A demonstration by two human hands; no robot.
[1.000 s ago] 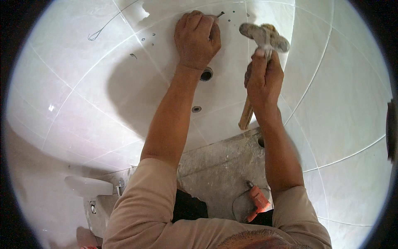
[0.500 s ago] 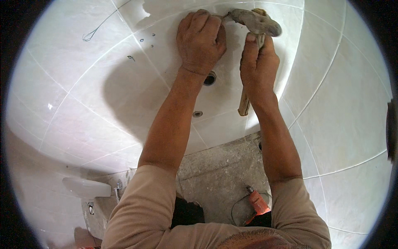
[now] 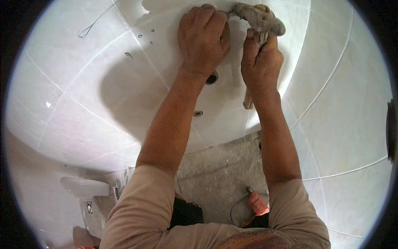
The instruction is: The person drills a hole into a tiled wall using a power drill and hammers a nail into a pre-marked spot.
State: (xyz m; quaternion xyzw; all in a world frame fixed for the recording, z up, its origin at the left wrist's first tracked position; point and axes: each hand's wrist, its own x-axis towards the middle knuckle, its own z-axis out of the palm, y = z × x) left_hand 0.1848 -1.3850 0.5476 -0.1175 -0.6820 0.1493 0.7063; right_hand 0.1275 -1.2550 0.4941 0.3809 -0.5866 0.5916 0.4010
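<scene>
My right hand (image 3: 262,68) grips a hammer (image 3: 259,20) high on its wooden handle, close under the grey, dirt-crusted head. The handle's lower end comes out below the palm. To the left of it, my left hand (image 3: 203,39) is closed, its knuckles toward the tiled wall (image 3: 161,89). A thin dark tip shows between the left fingers and the hammer head, but the fingers hide what it belongs to. Hammer head and left hand are nearly side by side. Below the left wrist, a round dark pipe opening (image 3: 212,77) sits in the wall.
A smaller round fitting (image 3: 198,113) lies lower on the wall. Several small drilled or marked spots and a thin looped wire (image 3: 85,32) are at upper left. An orange power drill (image 3: 258,204) with a cord rests on the rough floor (image 3: 219,168). A white basin-like fixture (image 3: 85,186) stands lower left.
The hammer has shifted slightly up and right, and its handle shows shorter and more upright. My left hand stays closed in nearly the same place.
</scene>
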